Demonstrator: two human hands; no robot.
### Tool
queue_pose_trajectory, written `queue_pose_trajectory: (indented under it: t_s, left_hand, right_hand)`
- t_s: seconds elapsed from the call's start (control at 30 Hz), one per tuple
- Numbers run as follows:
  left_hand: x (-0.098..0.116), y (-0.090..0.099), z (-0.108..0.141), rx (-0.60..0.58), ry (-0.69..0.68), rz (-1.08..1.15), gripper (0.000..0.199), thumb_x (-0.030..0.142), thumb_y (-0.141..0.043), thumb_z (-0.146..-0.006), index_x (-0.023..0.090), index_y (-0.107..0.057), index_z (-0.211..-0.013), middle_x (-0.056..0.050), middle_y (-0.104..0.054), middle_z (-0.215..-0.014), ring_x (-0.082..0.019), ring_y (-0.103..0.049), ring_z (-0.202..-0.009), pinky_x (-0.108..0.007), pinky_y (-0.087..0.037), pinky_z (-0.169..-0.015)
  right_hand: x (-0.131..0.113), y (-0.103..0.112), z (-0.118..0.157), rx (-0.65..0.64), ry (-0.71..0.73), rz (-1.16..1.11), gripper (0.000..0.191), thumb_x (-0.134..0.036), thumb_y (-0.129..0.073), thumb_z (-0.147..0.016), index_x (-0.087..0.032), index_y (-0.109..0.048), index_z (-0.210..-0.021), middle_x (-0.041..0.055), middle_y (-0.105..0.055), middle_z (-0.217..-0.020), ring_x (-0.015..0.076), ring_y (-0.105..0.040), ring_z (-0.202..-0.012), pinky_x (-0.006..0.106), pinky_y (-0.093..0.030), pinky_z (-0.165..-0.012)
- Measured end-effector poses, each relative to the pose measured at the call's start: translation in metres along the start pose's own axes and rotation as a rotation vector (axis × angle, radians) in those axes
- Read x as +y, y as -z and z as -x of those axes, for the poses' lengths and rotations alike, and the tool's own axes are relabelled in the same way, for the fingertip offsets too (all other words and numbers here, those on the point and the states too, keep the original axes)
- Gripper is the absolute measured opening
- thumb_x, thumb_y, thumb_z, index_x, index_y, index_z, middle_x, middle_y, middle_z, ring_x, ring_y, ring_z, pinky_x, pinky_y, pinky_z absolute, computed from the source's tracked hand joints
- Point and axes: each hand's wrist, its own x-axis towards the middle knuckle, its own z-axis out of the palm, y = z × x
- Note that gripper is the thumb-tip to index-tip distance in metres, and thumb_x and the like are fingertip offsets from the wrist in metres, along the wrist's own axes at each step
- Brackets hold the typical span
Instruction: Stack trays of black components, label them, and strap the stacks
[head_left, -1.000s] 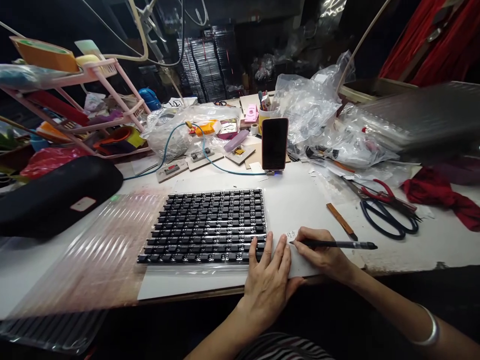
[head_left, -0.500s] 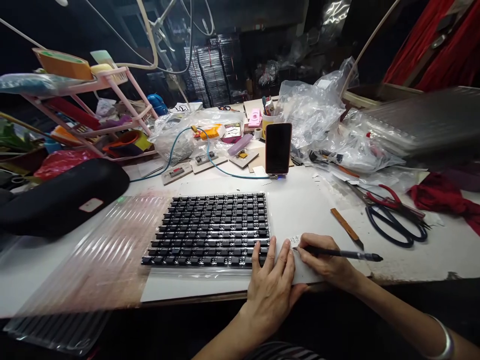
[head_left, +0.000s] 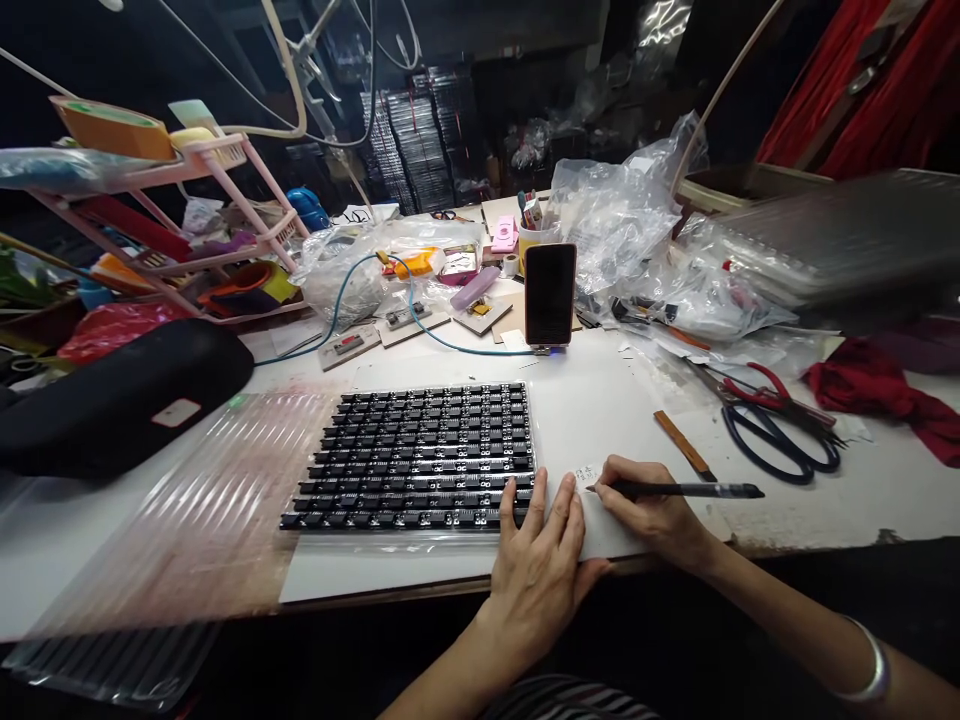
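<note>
My right hand [head_left: 649, 508] is closed round a black pen [head_left: 686, 490], its tip down on the white board [head_left: 375, 570]. Small dark handwriting [head_left: 584, 474] shows just beside the tip. Fingers spread, my left hand [head_left: 541, 555] lies flat at the board's front edge. Its fingertips reach the lower right corner of a clear plastic tray [head_left: 537, 425]. Rows of small black electronic parts [head_left: 420, 458] fill that tray.
A phone [head_left: 550, 295] stands upright behind, with a blue cable [head_left: 457, 345]. To the right lie a wooden-handled knife [head_left: 684, 445], dark-handled scissors [head_left: 780, 445] and red-handled pliers [head_left: 761, 388]. A ribbed clear plastic sheet [head_left: 202, 500] and a black case [head_left: 127, 400] are at left.
The pen has tilted flatter, and my right hand has shifted slightly. Slightly more writing shows by its tip. My left hand keeps its place on the board; the whole view has shifted a little.
</note>
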Motion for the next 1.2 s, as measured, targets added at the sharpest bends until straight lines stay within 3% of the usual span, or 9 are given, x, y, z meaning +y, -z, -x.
queue_pose_trajectory:
  t_s: [0.23, 0.63, 0.73, 0.83, 0.93, 1.03, 1.1, 1.17, 1.2]
  left_hand:
    - [0.000, 0.000, 0.000, 0.002, 0.002, 0.004, 0.056, 0.051, -0.044, -0.088, 0.016, -0.046, -0.132, -0.005, -0.036, -0.147, -0.031, -0.022, -0.138, -0.054, -0.016, -0.110]
    - [0.000, 0.003, 0.000, -0.020, 0.001, 0.014, 0.056, 0.052, -0.039, -0.090, 0.016, -0.046, -0.132, -0.004, -0.035, -0.148, -0.031, -0.023, -0.138, -0.054, -0.014, -0.111]
    - [0.000, 0.004, 0.000, -0.017, 0.002, 0.026, 0.057, 0.053, -0.036, -0.091, 0.015, -0.046, -0.131, -0.005, -0.036, -0.147, -0.031, -0.025, -0.137, -0.054, -0.012, -0.111]
    - [0.001, 0.005, 0.000, -0.018, 0.004, 0.024, 0.058, 0.056, -0.033, -0.091, 0.016, -0.047, -0.130, -0.006, -0.038, -0.146, -0.031, -0.026, -0.137, -0.054, -0.013, -0.111]
    - [0.001, 0.005, 0.000, -0.013, 0.007, 0.015, 0.058, 0.056, -0.033, -0.090, 0.017, -0.048, -0.130, -0.006, -0.039, -0.146, -0.031, -0.027, -0.136, -0.053, -0.015, -0.110]
    - [0.000, 0.005, 0.001, 0.007, 0.002, 0.015, 0.059, 0.057, -0.034, -0.090, 0.015, -0.049, -0.129, -0.008, -0.039, -0.146, -0.031, -0.028, -0.136, -0.054, -0.013, -0.111]
    - [0.000, 0.004, 0.003, 0.013, -0.006, 0.016, 0.059, 0.057, -0.034, -0.090, 0.015, -0.050, -0.128, -0.008, -0.038, -0.146, -0.031, -0.027, -0.137, -0.054, -0.010, -0.111]
    - [0.001, 0.004, 0.004, 0.011, -0.011, 0.015, 0.059, 0.056, -0.032, -0.090, 0.014, -0.050, -0.127, -0.008, -0.039, -0.146, -0.032, -0.025, -0.137, -0.056, -0.005, -0.112]
    - [0.002, 0.004, 0.004, 0.009, -0.014, 0.014, 0.058, 0.055, -0.031, -0.091, 0.014, -0.050, -0.127, -0.008, -0.039, -0.146, -0.032, -0.024, -0.137, -0.057, -0.002, -0.111]
  right_hand:
    - [0.001, -0.005, 0.001, 0.024, 0.093, 0.087, 0.022, -0.021, -0.047, -0.079, -0.019, -0.042, -0.057, -0.0033, -0.045, -0.052, 0.0089, -0.038, -0.049, 0.024, -0.032, -0.048]
    - [0.002, -0.006, 0.004, 0.036, 0.039, 0.058, 0.020, -0.020, -0.047, -0.076, -0.019, -0.041, -0.057, -0.0046, -0.040, -0.051, 0.0084, -0.035, -0.048, 0.024, -0.030, -0.047]
    - [0.001, -0.003, 0.004, -0.011, -0.033, -0.018, 0.019, -0.021, -0.048, -0.075, -0.020, -0.042, -0.057, -0.0048, -0.041, -0.051, 0.0089, -0.036, -0.049, 0.024, -0.030, -0.048]
    - [0.003, 0.020, -0.013, -0.029, -0.145, -0.083, 0.020, -0.026, -0.051, -0.077, -0.020, -0.045, -0.058, -0.0043, -0.045, -0.049, 0.0104, -0.041, -0.050, 0.024, -0.032, -0.050]
    - [0.014, 0.060, -0.044, -0.011, -0.293, 0.112, 0.027, -0.035, -0.051, -0.080, -0.020, -0.047, -0.059, -0.0018, -0.049, -0.048, 0.0125, -0.044, -0.048, 0.027, -0.033, -0.052]
    - [0.029, 0.092, -0.068, 0.019, -0.426, 0.645, 0.028, -0.040, -0.055, -0.080, -0.019, -0.053, -0.062, 0.0049, -0.054, -0.054, 0.0171, -0.047, -0.051, 0.030, -0.030, -0.052]
    - [0.033, 0.093, -0.069, 0.148, -0.342, 0.913, 0.029, -0.045, -0.055, -0.081, -0.017, -0.058, -0.077, 0.0100, -0.059, -0.066, 0.0209, -0.050, -0.057, 0.032, -0.029, -0.053]
    - [0.034, 0.078, -0.058, 0.197, -0.154, 0.911, 0.034, -0.049, -0.049, -0.084, -0.018, -0.059, -0.092, 0.0106, -0.061, -0.078, 0.0216, -0.052, -0.062, 0.032, -0.032, -0.053]
    - [0.033, 0.066, -0.051, 0.140, -0.051, 0.827, 0.034, -0.048, -0.046, -0.086, -0.019, -0.059, -0.096, 0.0094, -0.061, -0.082, 0.0209, -0.053, -0.064, 0.032, -0.035, -0.055]
